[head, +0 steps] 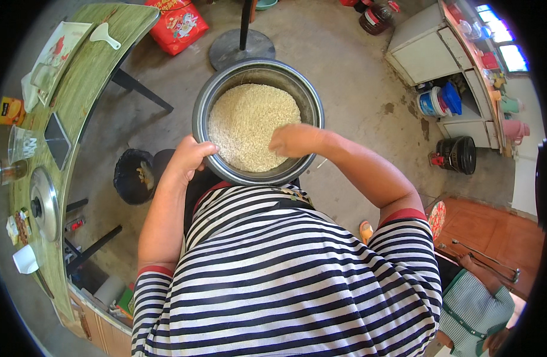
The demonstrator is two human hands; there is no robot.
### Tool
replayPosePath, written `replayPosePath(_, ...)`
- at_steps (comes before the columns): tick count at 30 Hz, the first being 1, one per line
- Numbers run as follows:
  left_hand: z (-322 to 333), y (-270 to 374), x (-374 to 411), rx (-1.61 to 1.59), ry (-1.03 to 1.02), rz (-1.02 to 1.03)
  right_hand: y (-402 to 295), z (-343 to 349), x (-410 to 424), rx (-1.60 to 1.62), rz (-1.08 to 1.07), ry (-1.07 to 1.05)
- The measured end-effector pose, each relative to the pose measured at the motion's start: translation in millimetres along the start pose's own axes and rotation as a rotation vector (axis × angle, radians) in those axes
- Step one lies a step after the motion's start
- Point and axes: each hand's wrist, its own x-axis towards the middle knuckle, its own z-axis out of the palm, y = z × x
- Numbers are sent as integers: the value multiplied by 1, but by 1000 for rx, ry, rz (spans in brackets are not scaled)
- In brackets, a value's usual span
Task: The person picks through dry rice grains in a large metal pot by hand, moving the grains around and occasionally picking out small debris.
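Note:
A round dark metal pot [201, 105] rests on my lap, tilted so that its inside faces me. Whitish-yellow grains of uncooked rice [251, 118] fill much of its bottom. My left hand [189, 155] grips the pot at its lower left rim, with the thumb over the edge and the fingers outside. Reaching in over the right side of the rim, my right hand [293, 139] is at the surface of the rice. Its fingers are bent and blurred; whether grains are held between them cannot be made out.
On the left, a green wood-grain table [88, 73] bears a glass lid [44, 205], a rice paddle [104, 35] and a dark tablet-like slab [57, 140]. A lined bin [134, 176] stands below. A black bucket [456, 154] stands right, by a cabinet [427, 53]. Another person [474, 299] sits lower right.

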Motion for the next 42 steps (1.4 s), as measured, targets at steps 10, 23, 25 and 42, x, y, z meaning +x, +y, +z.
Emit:
replayPosePath(10,7,13,0,44,0,15,9,-13,51,213,245,308)
replayPosePath(23,7,4,-2,41,14,-10,11,18,38,165,497,140)
replayPosePath(25,6,7,0,33,-6,-8,0,14,36,422,488,120)
replayPosePath(42,7,6,-5,-13,7,-1,-3,0,45,270,220,187)
